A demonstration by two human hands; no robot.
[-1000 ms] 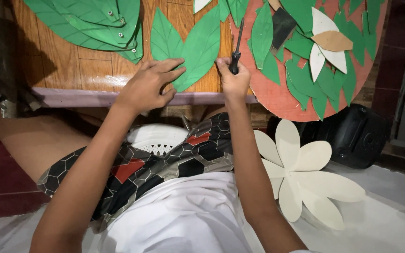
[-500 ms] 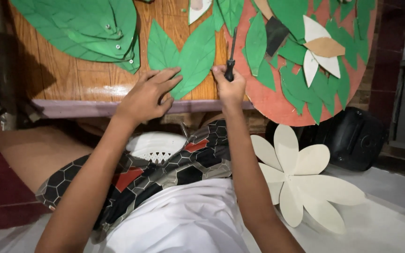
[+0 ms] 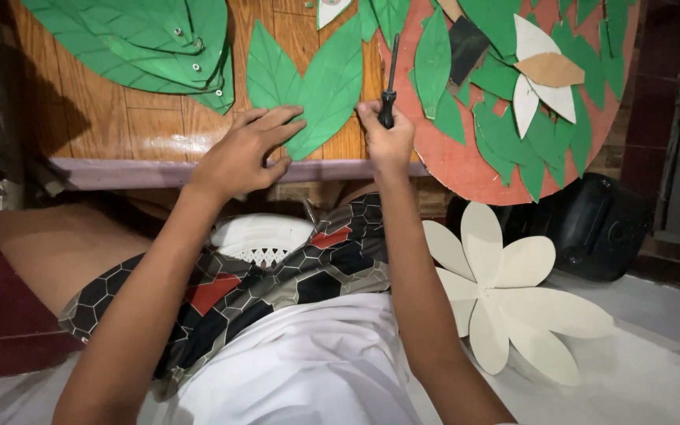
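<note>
**Leaf pinned, screwdriver raised**

Since the earlier frame, both hands sit slightly higher on the board. Nearest me, my left hand (image 3: 242,157) lies spread, flattening the green leaf (image 3: 308,83). Beyond, my right hand (image 3: 387,140) is clenched around a screwdriver (image 3: 389,83), tip seemingly touching the wooden board (image 3: 143,126).

A wooden board (image 3: 159,126) with visible grain and a light glossy varnish carries flat green leaf cut-outs (image 3: 308,79), matt like painted card or thin sheet, scored with vein lines. Small metal screw heads (image 3: 197,66) glint on one leaf. The screwdriver (image 3: 388,90) has a dark, smooth plastic-looking handle and a thin dark metal shaft. A round panel (image 3: 466,157) is painted matt reddish-orange. The cream flower cut-out (image 3: 505,291) looks like smooth, matt card. The shorts (image 3: 277,275) are patterned cloth; the shirt (image 3: 301,362) is plain white cloth.
</note>
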